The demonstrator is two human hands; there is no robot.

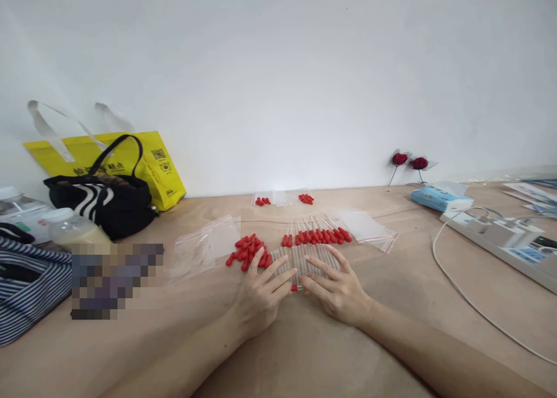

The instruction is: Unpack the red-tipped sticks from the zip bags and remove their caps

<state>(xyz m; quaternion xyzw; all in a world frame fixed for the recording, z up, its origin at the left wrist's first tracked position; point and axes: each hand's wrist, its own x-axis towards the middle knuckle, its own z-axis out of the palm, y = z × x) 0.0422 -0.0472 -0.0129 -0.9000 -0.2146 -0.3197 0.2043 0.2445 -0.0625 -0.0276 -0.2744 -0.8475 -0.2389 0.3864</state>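
Note:
My left hand and my right hand lie flat on the wooden table, fingers spread, both resting on a row of clear tubes laid side by side. A loose heap of red caps lies just beyond my left fingers. Behind the tubes is a row of droppers with red bulbs. One red cap peeks out between my two hands. Neither hand grips anything.
Clear zip bags lie at left and right; small filled bags sit by the wall. A black handbag, yellow bag and bottles stand left. A power strip with white cable and tissue pack are right.

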